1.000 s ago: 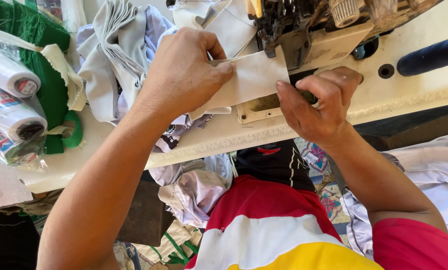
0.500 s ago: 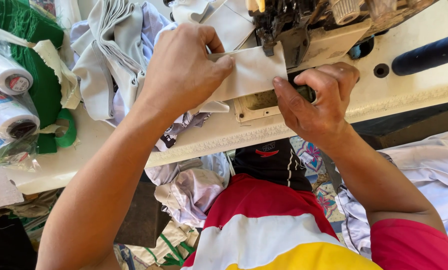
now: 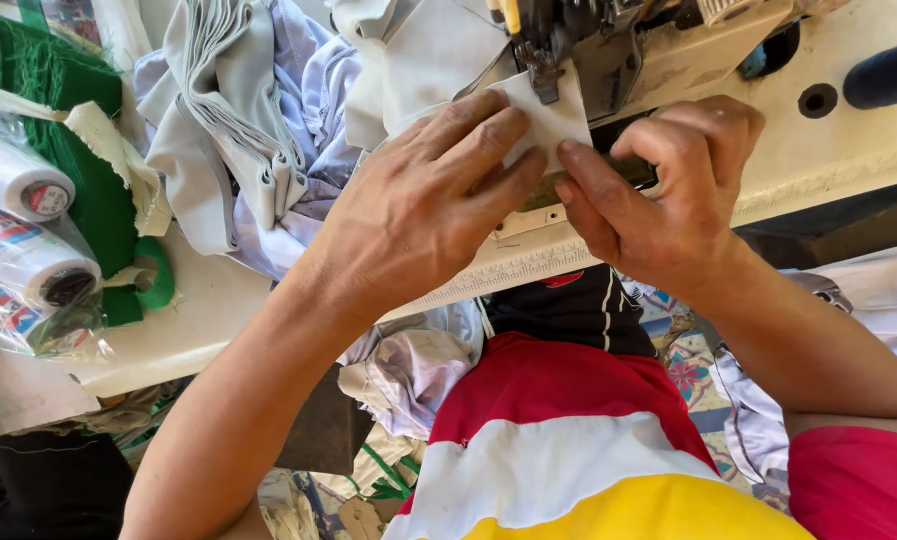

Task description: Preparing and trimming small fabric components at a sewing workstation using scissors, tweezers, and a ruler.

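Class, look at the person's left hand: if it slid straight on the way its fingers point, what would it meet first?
Most likely the right hand: the left hand lies on the white fabric piece, fingers pointing right, fingertips almost touching the other hand's. Depth is unclear; the sewing machine's presser foot sits just beyond.

A small fabric piece [image 3: 554,118] is held flat on the surface [image 3: 199,330] under the sewing machine head [image 3: 609,40], between the left hand [image 3: 419,210] and the right hand [image 3: 669,190]. Folded cloth [image 3: 239,130] is piled behind the left hand. Thread spools [image 3: 19,230] are laid at the left edge.
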